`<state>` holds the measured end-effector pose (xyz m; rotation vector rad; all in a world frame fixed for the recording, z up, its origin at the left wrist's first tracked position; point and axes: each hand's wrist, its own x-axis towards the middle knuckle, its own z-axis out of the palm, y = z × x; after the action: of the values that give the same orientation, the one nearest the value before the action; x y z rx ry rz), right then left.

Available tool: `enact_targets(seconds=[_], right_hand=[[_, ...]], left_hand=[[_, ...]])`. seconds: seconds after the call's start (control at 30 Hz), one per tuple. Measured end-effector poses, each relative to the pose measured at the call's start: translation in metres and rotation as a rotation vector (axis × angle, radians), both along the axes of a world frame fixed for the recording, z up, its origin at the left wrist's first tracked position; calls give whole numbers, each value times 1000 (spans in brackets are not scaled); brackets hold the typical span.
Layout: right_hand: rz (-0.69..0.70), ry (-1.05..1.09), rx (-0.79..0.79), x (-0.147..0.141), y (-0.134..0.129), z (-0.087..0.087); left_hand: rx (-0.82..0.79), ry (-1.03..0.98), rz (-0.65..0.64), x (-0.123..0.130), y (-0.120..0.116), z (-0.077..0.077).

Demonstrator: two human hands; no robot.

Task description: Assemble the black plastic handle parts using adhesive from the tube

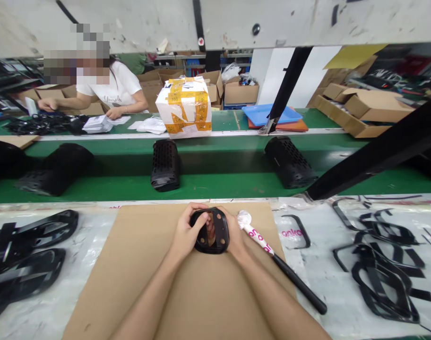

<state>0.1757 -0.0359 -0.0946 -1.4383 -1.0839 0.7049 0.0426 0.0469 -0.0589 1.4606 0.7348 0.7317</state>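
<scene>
Over the cardboard sheet [130, 264], I hold up a black plastic frame [220, 231] with rounded corners, openings and small round holes. My left hand [187, 227] grips its left side, thumb across the front. My right hand [234, 231] is closed round the right edge, and some fingers show through the opening from behind. To the right lies a mallet-like tool [295, 278] with a black handle and its head and shaft wrapped in white, pink-lettered plastic. A thin black bracket [302, 231] rests beyond it.
Black frames [34, 269] lie at left; thin black trim pieces [385, 283] are heaped at right. Perforated black housings [166, 165] stand on the green conveyor [219, 165]. A black post [364, 156] slants in from the right. Across the line, a person [119, 85] handles papers near a taped box [185, 106].
</scene>
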Motion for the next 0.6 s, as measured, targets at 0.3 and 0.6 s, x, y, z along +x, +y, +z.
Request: enact_targets(seconds=[0.3,0.6], right_hand=[[-12,1,-22,0,1,3],[-12,32,-48,-2,4,5]], left_hand=[[146,118,56,-3,4,-7],[397,100,-42,-6,10,2]])
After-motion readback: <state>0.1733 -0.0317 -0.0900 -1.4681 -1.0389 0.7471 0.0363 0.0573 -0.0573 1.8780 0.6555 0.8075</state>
